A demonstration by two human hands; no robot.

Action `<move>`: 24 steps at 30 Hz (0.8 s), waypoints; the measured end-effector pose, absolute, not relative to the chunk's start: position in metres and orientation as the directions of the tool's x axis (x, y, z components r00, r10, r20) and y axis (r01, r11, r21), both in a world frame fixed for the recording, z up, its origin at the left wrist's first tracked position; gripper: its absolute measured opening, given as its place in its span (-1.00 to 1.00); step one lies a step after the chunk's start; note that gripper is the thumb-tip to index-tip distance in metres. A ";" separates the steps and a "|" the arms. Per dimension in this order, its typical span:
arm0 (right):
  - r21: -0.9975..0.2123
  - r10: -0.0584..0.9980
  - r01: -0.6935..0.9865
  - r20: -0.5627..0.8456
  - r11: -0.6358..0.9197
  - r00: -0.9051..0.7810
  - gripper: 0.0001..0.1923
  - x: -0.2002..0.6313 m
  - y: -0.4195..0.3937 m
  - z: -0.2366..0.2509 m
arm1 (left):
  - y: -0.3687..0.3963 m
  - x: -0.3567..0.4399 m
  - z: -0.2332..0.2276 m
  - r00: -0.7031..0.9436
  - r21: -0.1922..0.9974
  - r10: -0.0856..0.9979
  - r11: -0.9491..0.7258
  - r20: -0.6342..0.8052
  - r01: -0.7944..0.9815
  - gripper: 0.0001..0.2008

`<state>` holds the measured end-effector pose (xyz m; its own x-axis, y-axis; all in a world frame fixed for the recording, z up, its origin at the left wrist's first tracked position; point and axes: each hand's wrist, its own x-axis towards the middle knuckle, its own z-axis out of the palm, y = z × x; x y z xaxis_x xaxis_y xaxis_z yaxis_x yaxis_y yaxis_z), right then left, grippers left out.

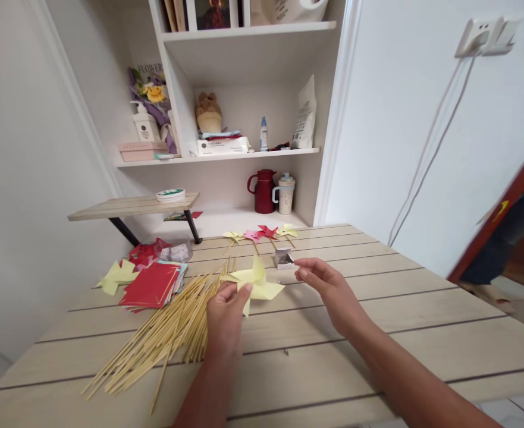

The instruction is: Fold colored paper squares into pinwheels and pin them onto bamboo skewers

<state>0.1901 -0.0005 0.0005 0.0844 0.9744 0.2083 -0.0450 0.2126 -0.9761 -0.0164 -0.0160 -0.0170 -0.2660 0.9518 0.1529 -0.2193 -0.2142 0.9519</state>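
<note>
small box point(284, 266) on planked surface point(404, 297) | left hand point(225, 309): pinching yellow pinwheel point(260, 289), front-left of box | right hand point(333, 288): at box's right side, fingertips close together; cannot tell whether pinching anything | stick pile point(176, 327): left of box | white shelving point(244, 158), red jug point(265, 193): behind box | wall socket point(476, 37): above, right of box

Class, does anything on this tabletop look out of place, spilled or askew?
Two things. A tiny object, too small to identify, lies alone on the table, nearer the camera than the small open box, perhaps dropped. The loose sticks also splay untidily, one crossing others at an angle. I see no clear damage.
</note>
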 end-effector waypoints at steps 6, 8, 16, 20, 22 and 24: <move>-0.983 0.985 -0.061 0.169 0.172 0.040 -0.63 0.189 -0.001 0.000 | -0.016 -0.017 -0.016 -0.237 0.950 0.969 -0.133 0.065 -0.283 -0.67; -0.983 0.984 -0.058 0.177 0.176 -0.014 -0.64 0.187 0.000 -0.001 | -0.017 -0.017 -0.016 -0.226 0.952 0.973 -0.116 0.051 -0.284 -0.66; -0.960 0.948 0.017 0.272 0.279 -0.165 -0.58 0.179 0.002 -0.005 | -0.019 -0.013 -0.016 -0.227 0.964 0.969 -0.147 0.095 -0.221 -0.71; -0.875 0.874 0.144 0.423 0.463 -0.241 -0.46 0.171 0.004 0.011 | -0.018 -0.012 -0.017 -0.230 0.976 0.962 -0.178 0.146 -0.125 -0.78; -0.856 0.854 0.158 0.439 0.492 -0.280 -0.45 0.167 0.006 0.023 | -0.017 -0.013 -0.016 -0.245 0.977 0.949 -0.213 0.199 -0.033 -0.82; -0.871 0.860 0.148 0.410 0.468 -0.303 -0.50 0.161 0.012 0.034 | -0.018 -0.013 -0.015 -0.282 0.954 0.911 -0.279 0.300 0.112 -0.84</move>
<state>0.1611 0.0117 0.0345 -0.3032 0.8601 0.4102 0.1483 0.4678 -0.8713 -0.0132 -0.0175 -0.0149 -0.2822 0.9114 0.2995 0.1124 -0.2786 0.9538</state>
